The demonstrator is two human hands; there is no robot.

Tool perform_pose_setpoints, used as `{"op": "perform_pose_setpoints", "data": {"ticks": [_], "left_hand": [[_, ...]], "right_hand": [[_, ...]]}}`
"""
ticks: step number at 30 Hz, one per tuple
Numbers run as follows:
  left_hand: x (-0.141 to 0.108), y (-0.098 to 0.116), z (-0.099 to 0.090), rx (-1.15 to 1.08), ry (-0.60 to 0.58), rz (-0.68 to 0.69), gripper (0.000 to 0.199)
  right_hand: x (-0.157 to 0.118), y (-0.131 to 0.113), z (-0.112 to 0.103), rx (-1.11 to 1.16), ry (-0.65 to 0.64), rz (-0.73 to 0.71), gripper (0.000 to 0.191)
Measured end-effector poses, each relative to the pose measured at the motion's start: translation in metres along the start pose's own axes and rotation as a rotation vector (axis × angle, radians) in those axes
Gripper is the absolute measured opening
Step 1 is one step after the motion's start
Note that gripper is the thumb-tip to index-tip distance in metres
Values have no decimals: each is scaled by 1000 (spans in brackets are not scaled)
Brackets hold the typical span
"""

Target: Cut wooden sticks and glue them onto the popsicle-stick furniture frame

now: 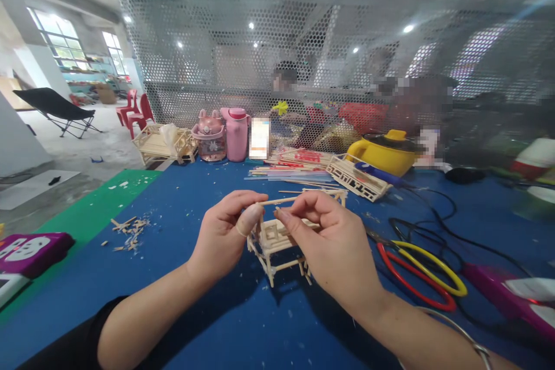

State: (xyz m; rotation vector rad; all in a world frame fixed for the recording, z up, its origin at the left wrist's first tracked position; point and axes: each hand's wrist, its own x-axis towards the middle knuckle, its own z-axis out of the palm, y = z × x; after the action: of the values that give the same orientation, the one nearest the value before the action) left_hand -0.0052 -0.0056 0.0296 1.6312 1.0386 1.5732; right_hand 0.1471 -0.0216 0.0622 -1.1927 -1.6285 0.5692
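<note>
At the table (195, 324), our left hand (228, 225) pinched the frame (277, 243) (light, easy to snap, we guessed; best held by its legs (269, 270)); our right hand (332, 237) looked pinched, hold unclear.

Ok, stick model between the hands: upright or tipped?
Roughly upright: the stick model has its legs pointing down toward the blue tabletop; can't tell if they touch it.

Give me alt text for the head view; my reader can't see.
The left hand grips a small wooden-stick frame while the right hand is pinched at its top, over a blue table; scissors lie to the right.
</note>
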Motion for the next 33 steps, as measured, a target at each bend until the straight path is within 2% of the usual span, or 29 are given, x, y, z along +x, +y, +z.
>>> {"op": "perform_pose_setpoints", "data": {"ticks": [21,33], "left_hand": [[2,-2,-1,26,-37,72,20],[3,-3,-2,45,-39,62,20]], "right_hand": [[2,-1,3,13,75,-22,21],[3,2,3,63,37,-13,13]]}}
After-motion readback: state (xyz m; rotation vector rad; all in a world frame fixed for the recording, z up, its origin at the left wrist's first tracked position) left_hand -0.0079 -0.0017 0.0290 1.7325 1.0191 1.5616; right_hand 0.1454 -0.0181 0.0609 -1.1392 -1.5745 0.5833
